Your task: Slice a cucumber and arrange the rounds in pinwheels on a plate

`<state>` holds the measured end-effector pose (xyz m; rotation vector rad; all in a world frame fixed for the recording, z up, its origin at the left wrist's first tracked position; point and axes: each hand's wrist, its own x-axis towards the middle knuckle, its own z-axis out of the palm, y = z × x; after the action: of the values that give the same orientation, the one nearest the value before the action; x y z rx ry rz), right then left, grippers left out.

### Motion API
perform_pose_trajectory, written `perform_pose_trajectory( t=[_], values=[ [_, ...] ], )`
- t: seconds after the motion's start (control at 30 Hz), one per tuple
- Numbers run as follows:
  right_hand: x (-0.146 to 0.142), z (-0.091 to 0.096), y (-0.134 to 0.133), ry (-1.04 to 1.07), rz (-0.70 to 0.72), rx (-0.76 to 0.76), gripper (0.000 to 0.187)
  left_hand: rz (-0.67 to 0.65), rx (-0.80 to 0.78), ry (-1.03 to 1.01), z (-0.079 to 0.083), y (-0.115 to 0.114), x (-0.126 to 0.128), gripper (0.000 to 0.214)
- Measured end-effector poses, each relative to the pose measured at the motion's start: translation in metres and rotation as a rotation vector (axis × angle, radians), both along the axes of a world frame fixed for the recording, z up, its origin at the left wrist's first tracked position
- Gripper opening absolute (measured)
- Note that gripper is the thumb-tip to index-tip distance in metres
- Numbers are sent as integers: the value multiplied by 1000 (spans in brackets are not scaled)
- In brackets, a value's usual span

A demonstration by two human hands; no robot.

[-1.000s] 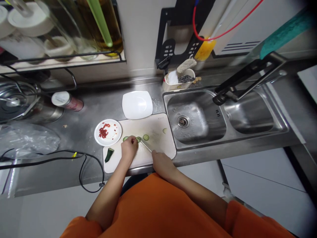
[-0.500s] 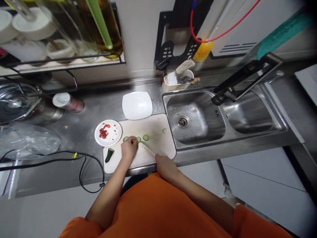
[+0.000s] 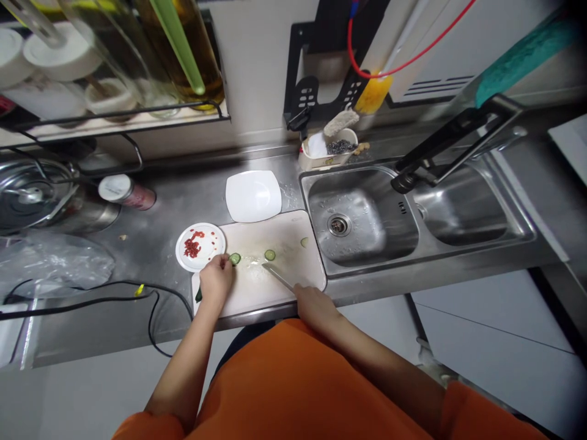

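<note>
On the white cutting board (image 3: 257, 296), my left hand (image 3: 216, 278) is closed, its fingertips pinched at the edge of a cucumber slice (image 3: 235, 259). My right hand (image 3: 316, 305) grips a knife (image 3: 279, 276) at the board's front edge, the blade slanting away to the left with its tip resting near the middle. Beyond that tip lies another cucumber slice (image 3: 269, 255), and a paler piece (image 3: 304, 242) sits farther right. A dark green cucumber end (image 3: 199, 296) is mostly hidden behind my left hand. Wet traces mark the board between the slices.
A round white plate (image 3: 211, 240) with chopped red pieces overlaps the board's left corner. Behind stands a square white plate (image 3: 254, 197). To the right is a double sink (image 3: 367, 214) with a black faucet (image 3: 431, 146). A black cable (image 3: 101, 294) and a plastic bag (image 3: 55, 263) lie left.
My left hand has moved left across the board, and the slice that was by its fingers in the middle is no longer there. The knife has shifted slightly right, away from it.
</note>
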<state>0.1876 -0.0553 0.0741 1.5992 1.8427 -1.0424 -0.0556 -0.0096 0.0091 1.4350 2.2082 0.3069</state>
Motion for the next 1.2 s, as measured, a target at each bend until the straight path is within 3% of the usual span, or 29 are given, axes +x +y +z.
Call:
perform_pose_trajectory(
  t=[0.1,0.23,0.47,0.7,1.1,1.2],
  values=[
    [0,1,0,-2,-3,-9,32,-65,24,28,-1,1,6,26],
    [-1,1,-1,-8,-7,-16,32,-218,61,-115,-3,13,26,28],
    [-2,-1,-3,1,-21,-13,33,-412,-106,-169,-12,43,62,20],
    [2,-4,-2,16,-21,-21,33,-451,-165,-158,-8,47,71,7],
    [2,-4,-1,12,-18,-9,34,-415,-150,-248,-5,42,70,16],
    [1,-3,-1,7,-17,-17,33,-443,-171,-210,-5,45,72,9]
  ],
)
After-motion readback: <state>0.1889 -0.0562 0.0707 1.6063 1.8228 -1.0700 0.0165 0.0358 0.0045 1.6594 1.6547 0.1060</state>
